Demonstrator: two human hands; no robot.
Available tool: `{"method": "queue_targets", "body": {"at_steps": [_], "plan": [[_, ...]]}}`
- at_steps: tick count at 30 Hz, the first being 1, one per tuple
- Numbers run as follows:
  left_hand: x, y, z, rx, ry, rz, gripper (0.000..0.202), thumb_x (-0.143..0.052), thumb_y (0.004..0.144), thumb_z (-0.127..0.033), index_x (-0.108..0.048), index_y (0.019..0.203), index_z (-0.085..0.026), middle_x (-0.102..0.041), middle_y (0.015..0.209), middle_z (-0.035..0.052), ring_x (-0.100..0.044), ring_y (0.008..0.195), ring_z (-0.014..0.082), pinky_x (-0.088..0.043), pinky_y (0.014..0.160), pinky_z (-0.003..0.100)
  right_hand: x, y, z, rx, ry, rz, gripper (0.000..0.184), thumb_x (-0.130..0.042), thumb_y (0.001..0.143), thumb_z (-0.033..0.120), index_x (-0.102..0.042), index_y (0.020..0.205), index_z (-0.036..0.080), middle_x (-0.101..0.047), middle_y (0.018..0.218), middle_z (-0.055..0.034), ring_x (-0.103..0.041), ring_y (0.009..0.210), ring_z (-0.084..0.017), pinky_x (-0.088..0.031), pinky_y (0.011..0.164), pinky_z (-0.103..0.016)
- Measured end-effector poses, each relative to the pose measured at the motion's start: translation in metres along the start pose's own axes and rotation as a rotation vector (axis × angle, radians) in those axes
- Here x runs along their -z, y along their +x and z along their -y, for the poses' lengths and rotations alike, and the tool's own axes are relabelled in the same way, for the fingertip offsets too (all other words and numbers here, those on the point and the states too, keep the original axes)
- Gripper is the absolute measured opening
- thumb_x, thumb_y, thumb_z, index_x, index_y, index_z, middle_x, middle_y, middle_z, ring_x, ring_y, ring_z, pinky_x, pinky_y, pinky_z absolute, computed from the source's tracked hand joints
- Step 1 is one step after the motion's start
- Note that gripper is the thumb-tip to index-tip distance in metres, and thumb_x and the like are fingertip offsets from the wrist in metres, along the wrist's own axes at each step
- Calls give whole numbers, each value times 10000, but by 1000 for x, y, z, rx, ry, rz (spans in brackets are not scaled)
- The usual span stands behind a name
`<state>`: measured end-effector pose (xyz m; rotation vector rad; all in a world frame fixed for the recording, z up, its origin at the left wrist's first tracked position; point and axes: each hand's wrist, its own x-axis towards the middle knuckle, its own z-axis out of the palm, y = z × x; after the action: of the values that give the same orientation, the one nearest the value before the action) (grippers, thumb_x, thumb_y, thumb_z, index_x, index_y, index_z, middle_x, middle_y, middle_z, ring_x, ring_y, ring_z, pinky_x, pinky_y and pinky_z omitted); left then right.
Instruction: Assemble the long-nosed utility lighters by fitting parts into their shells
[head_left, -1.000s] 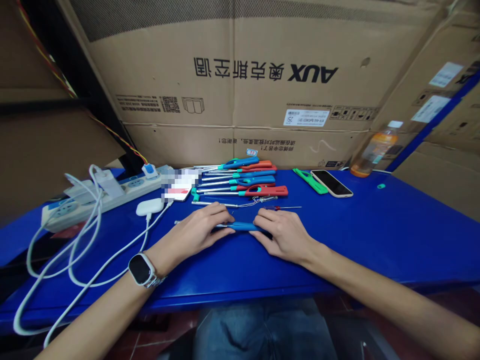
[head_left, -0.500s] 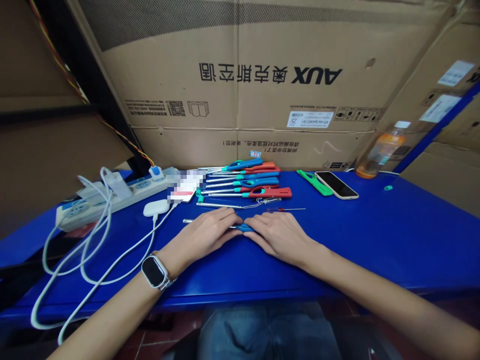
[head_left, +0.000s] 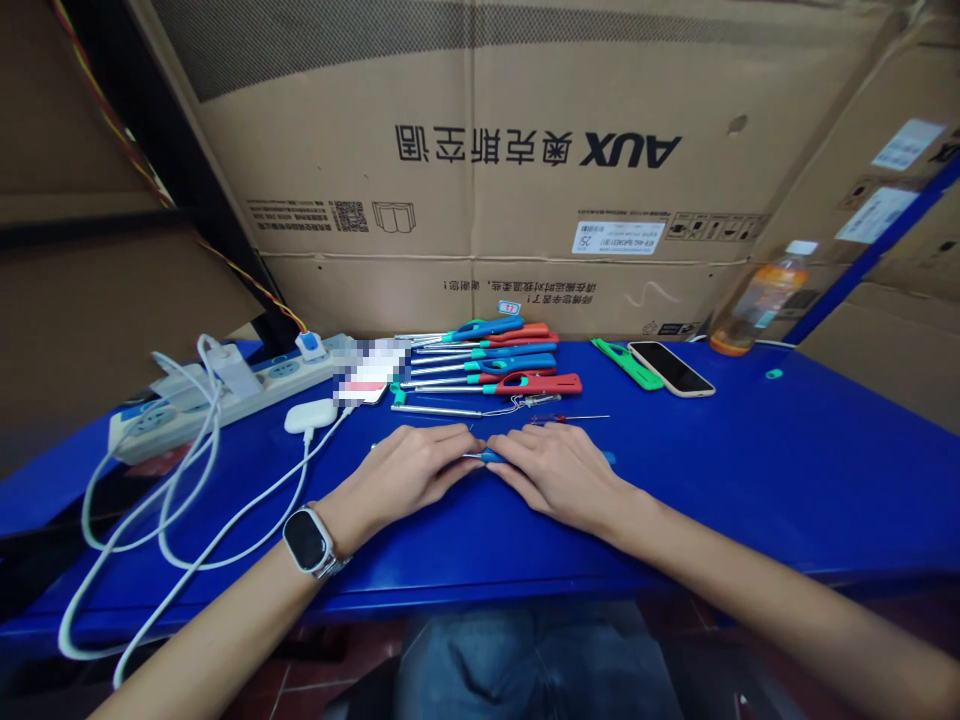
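Note:
Both hands are on a blue long-nosed lighter (head_left: 491, 456) lying crosswise just above the table. My left hand (head_left: 420, 462) has its fingers closed around the metal barrel, and most of the barrel is hidden under it. My right hand (head_left: 559, 472) wraps the blue handle, whose end peeks out on its right. Just beyond my hands lie a loose metal lighter tube (head_left: 439, 411) with thin wires, a clear part (head_left: 541, 400) at the wires' end, and a small screwdriver (head_left: 559, 418).
Several red and blue lighters (head_left: 532, 384) lie in a row behind. A green lighter shell (head_left: 628, 364) and a phone (head_left: 671, 369) are to the right, near a bottle (head_left: 761, 305). White cables (head_left: 217, 562) and a power strip (head_left: 225, 400) occupy the left. A cardboard sheet (head_left: 480, 220) backs the table.
My left hand has shifted slightly, covering more of the barrel's tip. A bit of the blue handle's end now shows right of my right hand. Both hands keep their hold.

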<state>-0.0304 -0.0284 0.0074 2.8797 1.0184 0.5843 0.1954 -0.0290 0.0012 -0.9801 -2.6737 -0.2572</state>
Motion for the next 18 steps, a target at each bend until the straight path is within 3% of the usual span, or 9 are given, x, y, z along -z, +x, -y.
{"method": "queue_targets", "body": {"at_steps": [6,12,18], "plan": [[-1,0,-1,6,77,27,268,-405,1028,-329,-633,1025,-189,-673,877,30,-648,700,145,-430,570,229,-2,-2,1,2,54,-6,241,-449,1012,355,-609,1018,176,-703,905,-47,-608,821,-189,-346,659,-297],[-2,0,0,8,-52,47,263,-414,1025,-298,-613,1157,-187,-685,1009,59,-675,850,163,-498,732,247,-2,-2,-1,-23,92,20,229,-452,1011,339,-608,1041,174,-699,925,-54,-605,812,-188,-344,640,-290],[-3,0,0,72,-50,40,271,-424,1021,-353,-639,1053,-190,-698,951,48,-667,786,165,-484,682,252,-3,-2,-2,-31,131,-2,212,-466,1009,333,-606,1036,176,-697,916,-56,-624,800,-183,-357,646,-281]]}}
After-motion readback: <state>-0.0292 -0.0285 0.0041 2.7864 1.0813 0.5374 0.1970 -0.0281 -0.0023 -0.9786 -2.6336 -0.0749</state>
